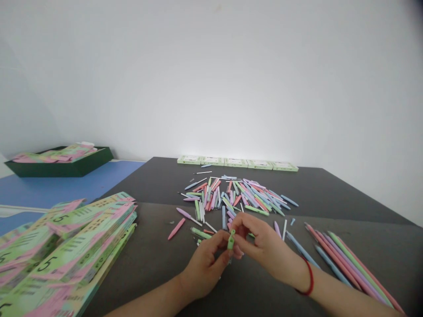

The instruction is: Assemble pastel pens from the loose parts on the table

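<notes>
My left hand [205,266] is closed, its thumb and fingers pinching a light green pen cap [230,242] held upright in front of me. My right hand [266,246], with a red cord at the wrist, meets it from the other side. Its thumb and index finger close on the cap's upper end, where a small green clip-like piece shows. The lower part of what I hold is hidden by my fingers. Just beyond my hands spreads a heap of pastel pen parts [238,193]: caps, barrels and white refills.
Assembled-looking long pens [350,259] lie side by side at the right. Stacked green and pink packets [76,246] fill the left front. Flat green boxes [235,162] line the table's far edge. A dark green tray [66,169] of packets stands on a blue surface [109,180].
</notes>
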Demonstrator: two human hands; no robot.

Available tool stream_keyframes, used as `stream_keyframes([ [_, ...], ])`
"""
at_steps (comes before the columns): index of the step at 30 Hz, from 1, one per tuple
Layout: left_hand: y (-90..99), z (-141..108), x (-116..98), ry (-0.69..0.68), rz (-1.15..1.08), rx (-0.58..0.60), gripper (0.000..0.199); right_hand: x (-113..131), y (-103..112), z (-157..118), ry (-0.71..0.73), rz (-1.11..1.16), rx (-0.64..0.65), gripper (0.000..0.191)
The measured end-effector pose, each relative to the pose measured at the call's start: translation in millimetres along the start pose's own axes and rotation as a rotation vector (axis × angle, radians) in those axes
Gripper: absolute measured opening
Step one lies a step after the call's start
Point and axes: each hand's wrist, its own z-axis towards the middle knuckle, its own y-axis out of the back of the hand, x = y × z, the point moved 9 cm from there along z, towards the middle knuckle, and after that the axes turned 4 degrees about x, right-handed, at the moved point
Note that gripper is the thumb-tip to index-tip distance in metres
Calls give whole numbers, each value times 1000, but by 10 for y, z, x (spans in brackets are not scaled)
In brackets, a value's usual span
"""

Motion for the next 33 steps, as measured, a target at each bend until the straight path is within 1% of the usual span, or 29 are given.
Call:
stream_keyframes([
  [4,3,-4,-19,-14,1,-2,16,32,51,-27,28,-119,-13,7],
  [8,28,-5,0,-19,-6,-33,15,60,21,-33,49,-194,4,8],
  [11,35,0,5,-32,-46,-37,16,71,-8,-34,43,-166,18,6],
  [14,33,1,-4,-31,-90,-28,17,66,18,-53,21,-108,-1,13],
  [17,33,-4,-25,-29,-103,-21,18,73,69,-91,28,-134,-36,13],
  [21,38,-8,-15,-22,-103,-20,17,132,105,-140,85,-185,-68,19],
  [25,56,-18,-19,-28,-69,-41,13,291,46,-188,226,-233,-26,22],
  [27,41,-42,-56,-28,-32,-48,13,270,79,-212,213,-261,-55,21],
  [29,-38,-75,-121,-37,19,-5,14,138,155,-226,122,-306,-107,18],
  [30,-118,-93,-162,-52,61,57,14,48,179,-224,68,-335,-115,17],
  [32,-301,-138,-246,-109,159,207,13,-129,172,-182,-14,-395,-81,15],
  [33,-354,-155,-270,-130,203,247,14,-202,141,-136,-40,-424,-48,14],
])
